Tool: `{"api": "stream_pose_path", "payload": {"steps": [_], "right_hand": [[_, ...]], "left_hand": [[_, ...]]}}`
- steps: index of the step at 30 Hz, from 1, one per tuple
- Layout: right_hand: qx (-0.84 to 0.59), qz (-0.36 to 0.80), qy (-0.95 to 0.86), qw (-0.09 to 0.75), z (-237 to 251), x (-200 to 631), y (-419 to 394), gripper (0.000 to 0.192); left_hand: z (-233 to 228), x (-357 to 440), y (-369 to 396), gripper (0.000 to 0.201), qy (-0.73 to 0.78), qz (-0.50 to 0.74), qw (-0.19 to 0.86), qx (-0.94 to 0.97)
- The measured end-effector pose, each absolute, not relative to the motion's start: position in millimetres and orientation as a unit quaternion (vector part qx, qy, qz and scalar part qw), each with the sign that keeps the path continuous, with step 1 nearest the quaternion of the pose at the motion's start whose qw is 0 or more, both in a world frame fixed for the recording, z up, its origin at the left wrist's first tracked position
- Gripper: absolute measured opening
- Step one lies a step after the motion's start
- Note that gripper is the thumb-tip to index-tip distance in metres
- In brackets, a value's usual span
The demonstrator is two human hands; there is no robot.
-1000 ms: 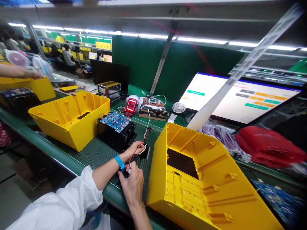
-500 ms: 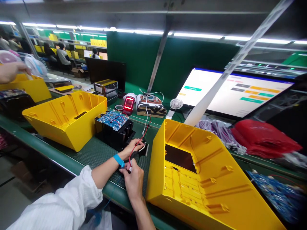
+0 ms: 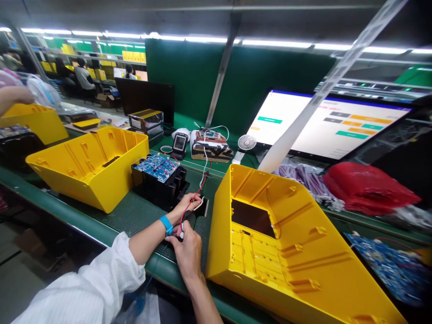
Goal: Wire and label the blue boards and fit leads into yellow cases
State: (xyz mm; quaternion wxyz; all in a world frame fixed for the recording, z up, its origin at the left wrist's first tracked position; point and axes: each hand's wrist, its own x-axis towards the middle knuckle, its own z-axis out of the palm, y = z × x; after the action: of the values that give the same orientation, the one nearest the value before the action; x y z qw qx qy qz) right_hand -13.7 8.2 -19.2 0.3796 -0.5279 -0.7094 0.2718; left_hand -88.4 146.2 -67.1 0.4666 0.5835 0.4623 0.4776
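My left hand [image 3: 185,204], with a blue wrist strap [image 3: 166,224], rests on a small black part [image 3: 199,208] on the green mat and pinches red and white wires [image 3: 205,173] there. Close in front of it, my right hand [image 3: 186,249] grips the near end of the same wires and a dark connector piece. Just behind my hands stands a black battery pack [image 3: 161,182] with a blue circuit board on top. A large yellow housing [image 3: 290,247] lies open right of my hands.
A second yellow housing [image 3: 88,164] lies at the left on the green conveyor table [image 3: 77,218]. Behind are a handheld scanner [image 3: 178,144], a small white fan [image 3: 245,144], a monitor [image 3: 329,126], purple and red wire bundles [image 3: 364,186], and another person's hand [image 3: 15,95] far left.
The scanner's red light has gone out. The view shifted slightly; my hands stay on the wires with little movement.
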Motion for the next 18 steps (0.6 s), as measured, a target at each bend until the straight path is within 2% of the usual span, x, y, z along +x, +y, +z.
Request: {"api": "stream_pose_path", "payload": {"steps": [8,13,18], "right_hand": [[-0.537,0.192,-0.739,0.36,-17,-16,6,0.035],[-0.547,0.163,-0.744,0.349,-19,-16,6,0.028],[-0.555,0.148,-0.718,0.392,-18,-16,4,0.023]], "left_hand": [[-60,-89,143,0.022,0.464,0.472,0.464,0.588],[-59,-90,142,0.023,0.469,0.46,0.46,0.597],[-55,-91,138,0.019,0.465,0.438,0.452,0.623]]}}
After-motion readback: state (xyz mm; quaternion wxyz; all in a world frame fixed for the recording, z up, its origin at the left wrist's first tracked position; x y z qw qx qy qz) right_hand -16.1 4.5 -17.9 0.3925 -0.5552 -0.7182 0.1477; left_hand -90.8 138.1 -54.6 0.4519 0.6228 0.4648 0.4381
